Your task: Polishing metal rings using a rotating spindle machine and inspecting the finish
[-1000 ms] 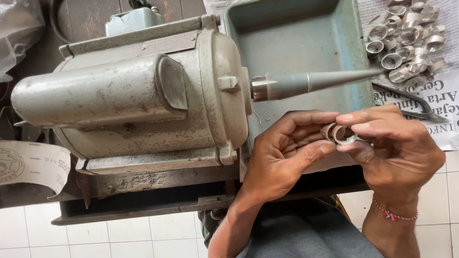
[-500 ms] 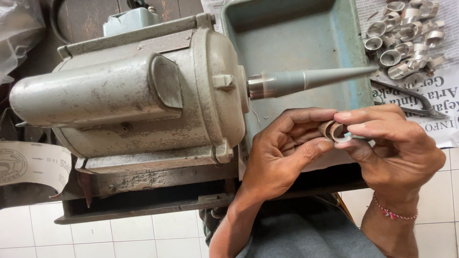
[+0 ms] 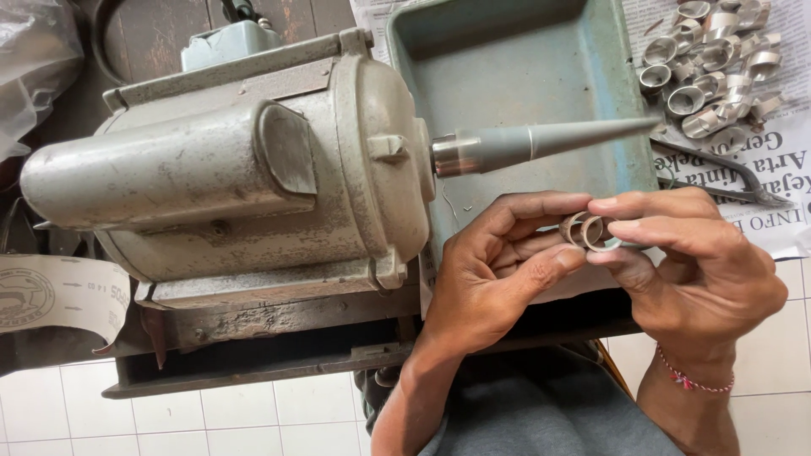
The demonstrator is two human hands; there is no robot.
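Both hands pinch two small metal rings (image 3: pixel 591 231) together, left hand (image 3: pixel 494 270) fingertips under, right hand (image 3: pixel 701 270) thumb and forefinger closed over them, just near of the tapered spindle (image 3: pixel 549 139). Best keep the rings aligned, fingers clear of the spindle's tip.

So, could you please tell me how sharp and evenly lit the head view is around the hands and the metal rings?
Head view: soft, even light, no hard shadows; left hand and right hand sharp, as are the rings between their fingertips; mild glare on the ring pile and the motor; plastic bag at the left edge washed out.
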